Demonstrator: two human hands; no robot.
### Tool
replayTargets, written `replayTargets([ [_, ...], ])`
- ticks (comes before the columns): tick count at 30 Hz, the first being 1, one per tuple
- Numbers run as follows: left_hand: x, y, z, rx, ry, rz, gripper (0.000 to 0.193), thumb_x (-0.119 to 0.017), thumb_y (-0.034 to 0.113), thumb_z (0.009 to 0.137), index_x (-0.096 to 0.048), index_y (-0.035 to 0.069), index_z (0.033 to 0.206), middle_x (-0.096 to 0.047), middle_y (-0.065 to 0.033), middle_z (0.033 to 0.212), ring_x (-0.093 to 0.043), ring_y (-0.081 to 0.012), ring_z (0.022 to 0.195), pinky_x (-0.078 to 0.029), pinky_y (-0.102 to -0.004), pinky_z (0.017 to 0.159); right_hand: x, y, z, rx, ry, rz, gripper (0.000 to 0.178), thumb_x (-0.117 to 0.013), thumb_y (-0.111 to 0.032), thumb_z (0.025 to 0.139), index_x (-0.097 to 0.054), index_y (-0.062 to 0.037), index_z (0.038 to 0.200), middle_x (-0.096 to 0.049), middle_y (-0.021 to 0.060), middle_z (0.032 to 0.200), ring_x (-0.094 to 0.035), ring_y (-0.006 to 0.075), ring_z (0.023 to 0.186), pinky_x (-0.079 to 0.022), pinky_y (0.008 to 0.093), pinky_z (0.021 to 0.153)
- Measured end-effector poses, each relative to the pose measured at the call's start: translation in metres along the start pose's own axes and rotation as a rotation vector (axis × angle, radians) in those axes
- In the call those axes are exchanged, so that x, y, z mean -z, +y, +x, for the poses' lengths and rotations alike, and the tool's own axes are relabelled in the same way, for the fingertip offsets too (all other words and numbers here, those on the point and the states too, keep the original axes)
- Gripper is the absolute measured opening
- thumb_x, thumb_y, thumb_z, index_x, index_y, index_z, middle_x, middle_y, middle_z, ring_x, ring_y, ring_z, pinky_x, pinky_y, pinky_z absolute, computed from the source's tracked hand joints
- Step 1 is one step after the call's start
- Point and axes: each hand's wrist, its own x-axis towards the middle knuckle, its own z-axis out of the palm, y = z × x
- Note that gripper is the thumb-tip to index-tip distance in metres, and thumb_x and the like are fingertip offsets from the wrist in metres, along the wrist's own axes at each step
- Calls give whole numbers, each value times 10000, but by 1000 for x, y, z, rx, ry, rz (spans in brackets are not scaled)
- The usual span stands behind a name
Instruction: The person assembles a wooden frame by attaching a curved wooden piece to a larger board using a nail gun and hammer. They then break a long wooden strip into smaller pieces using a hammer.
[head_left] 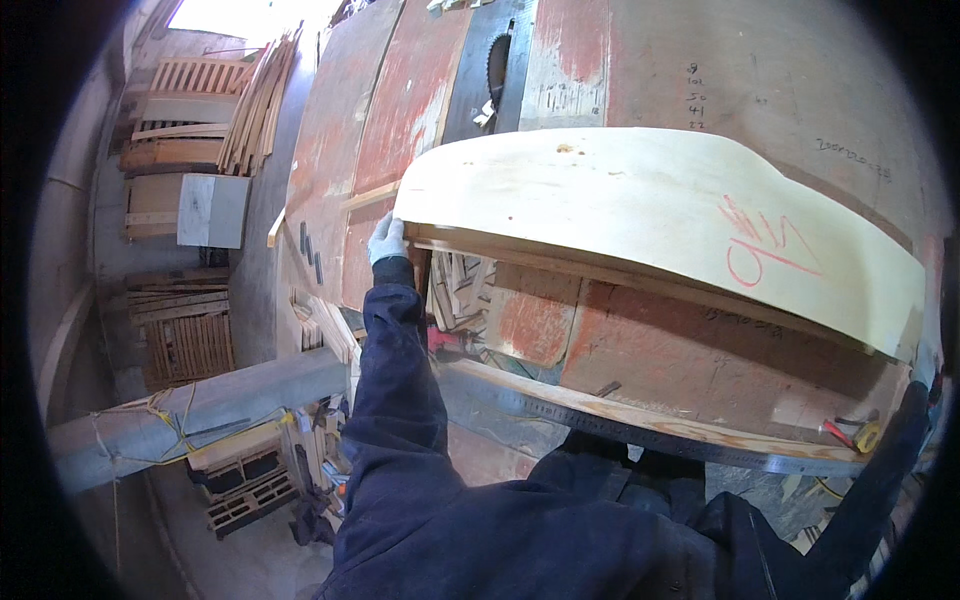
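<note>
A long pale plywood panel (600, 185) with a curved outline and red scrawl near its right end spans the saw table. My left hand (387, 238), in a light glove, grips its left end with the fingers wrapped at the edge. At the far right, near the dark rim of the picture, my right hand (928, 355) holds the other end; its fingers show only dimly. The panel's near edge looks raised off the table, with a wooden strip visible beneath it.
Beyond the panel, a toothed circular saw blade (497, 70) stands up from the table. A yellow tape measure (866, 436) and a red-handled tool (838, 434) lie by the near right edge. A metal rail (560, 405) runs along the front. Stacked wood slats (262, 110) stand at left.
</note>
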Motion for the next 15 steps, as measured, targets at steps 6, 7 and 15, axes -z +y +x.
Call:
replayTargets([
  [6, 14, -13, -31, 22, -50, 263, 346, -601, 149, 954, -643, -24, 1250, -698, -138, 1147, -645, -210, 1051, -493, -326, 933, -17, -3, -32, -186, -40, 440, 477, -648, -352, 931, -590, -72, 1313, -651, 99, 1156, -610, 188, 1020, -521, 328, 815],
  [7, 14, -13, -33, -18, -30, 210, 345, -608, 155, 952, -646, -19, 1247, -700, -138, 1143, -645, -208, 1045, -494, -325, 930, -19, -2, -37, -214, -46, 498, 474, -652, -344, 930, -587, -81, 1318, -651, 93, 1156, -610, 188, 1022, -524, 330, 812],
  [15, 16, -60, -8, 133, 1, 69, 315, -666, 176, 911, -687, -4, 1168, -718, -122, 1082, -657, -214, 982, -506, -334, 898, -38, -6, -61, -268, 55, 843, 406, -653, -297, 938, -600, -92, 1284, -649, 36, 1112, -602, 175, 1046, -531, 322, 785],
])
